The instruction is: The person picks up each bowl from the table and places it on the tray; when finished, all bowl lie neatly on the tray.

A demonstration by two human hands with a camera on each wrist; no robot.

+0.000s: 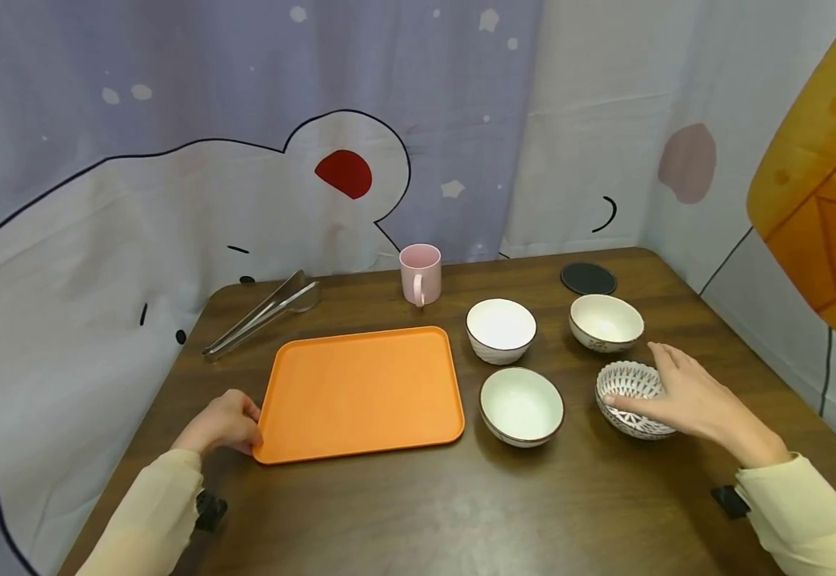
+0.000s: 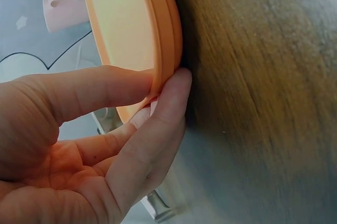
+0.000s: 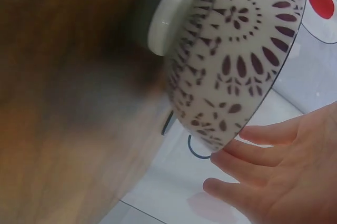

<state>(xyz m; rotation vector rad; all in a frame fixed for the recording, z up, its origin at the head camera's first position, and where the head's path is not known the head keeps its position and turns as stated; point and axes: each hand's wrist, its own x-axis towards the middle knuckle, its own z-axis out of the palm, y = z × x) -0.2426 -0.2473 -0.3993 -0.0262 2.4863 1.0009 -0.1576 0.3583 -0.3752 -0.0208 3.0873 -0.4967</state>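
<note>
My left hand (image 1: 225,424) pinches the near left corner of an orange tray (image 1: 363,392). In the left wrist view, the thumb is on the inner side of the tray rim (image 2: 167,29) and fingers lie against its outer side. My right hand (image 1: 691,396) is spread over a patterned bowl (image 1: 630,382) with a scalloped-looking rim. Its straight fingers (image 3: 258,155) are at the rim of that bowl (image 3: 237,50) in the right wrist view, where the dark petal pattern and white foot show. The thumb reaches across the bowl in the head view.
Between tray and right hand stand a pale green bowl (image 1: 522,408) and a white ribbed bowl (image 1: 501,332). Behind the patterned bowl are a cream bowl (image 1: 606,324) and a black round coaster (image 1: 588,278). A pink mug (image 1: 421,274) and metal tongs (image 1: 262,314) lie towards the back.
</note>
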